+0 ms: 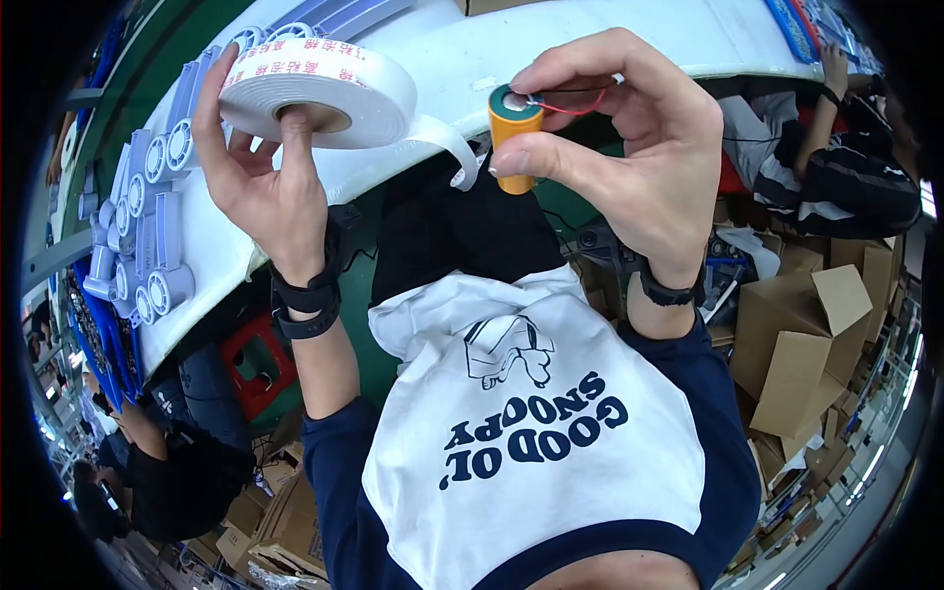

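My left hand (270, 187) holds a thick white roll of foam tape (379, 103), its thumb hooked in the cardboard core and the fingers behind the outer edge. A loose strip of the tape (454, 149) hangs off the roll's right side and curls down near the battery. Between thumb and fingers of my right hand (649, 147) is an orange cylindrical battery (518, 138) with a green top end, held upright. Thin red and black wires (575, 103) run from that end toward my right fingers. The two things are held apart over the table's near edge.
The white table (590, 39) bears several pale blue-grey plastic parts (147, 216) at left. A red stool (258, 364) stands below left. Open cardboard boxes (801, 344) are stacked at right. Co-workers sit at lower left (177, 472) and upper right (846, 177).
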Tool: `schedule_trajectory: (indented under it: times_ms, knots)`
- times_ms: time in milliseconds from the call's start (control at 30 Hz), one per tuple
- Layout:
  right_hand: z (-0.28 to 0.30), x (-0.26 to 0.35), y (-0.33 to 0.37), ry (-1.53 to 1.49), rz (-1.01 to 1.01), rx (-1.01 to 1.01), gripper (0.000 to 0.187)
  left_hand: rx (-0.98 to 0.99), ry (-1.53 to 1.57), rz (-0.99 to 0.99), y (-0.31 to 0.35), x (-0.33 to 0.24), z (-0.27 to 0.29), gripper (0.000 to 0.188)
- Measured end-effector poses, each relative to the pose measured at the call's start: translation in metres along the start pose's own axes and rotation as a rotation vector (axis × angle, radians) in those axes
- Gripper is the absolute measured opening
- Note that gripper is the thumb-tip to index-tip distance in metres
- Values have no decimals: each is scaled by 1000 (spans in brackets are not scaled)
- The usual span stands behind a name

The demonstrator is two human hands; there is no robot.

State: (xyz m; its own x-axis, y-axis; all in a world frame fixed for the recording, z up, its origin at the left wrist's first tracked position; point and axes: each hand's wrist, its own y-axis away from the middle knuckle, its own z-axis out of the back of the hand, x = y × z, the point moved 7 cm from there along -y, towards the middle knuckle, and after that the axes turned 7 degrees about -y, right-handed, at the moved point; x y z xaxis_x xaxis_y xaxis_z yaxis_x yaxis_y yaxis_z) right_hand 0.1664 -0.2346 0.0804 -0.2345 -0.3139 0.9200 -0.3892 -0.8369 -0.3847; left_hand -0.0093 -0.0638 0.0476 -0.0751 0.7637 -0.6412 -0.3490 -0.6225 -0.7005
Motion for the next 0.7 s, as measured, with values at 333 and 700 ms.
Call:
schedule_trajectory:
  times_ms: [333, 700]
  knots:
    - [-10, 13, -22, 64, -179, -57, 22, 51, 61, 66, 13, 2, -15, 55]
    - [-17, 14, -28, 67, 383, 6, 27, 79, 124, 117, 21, -4, -26, 55]
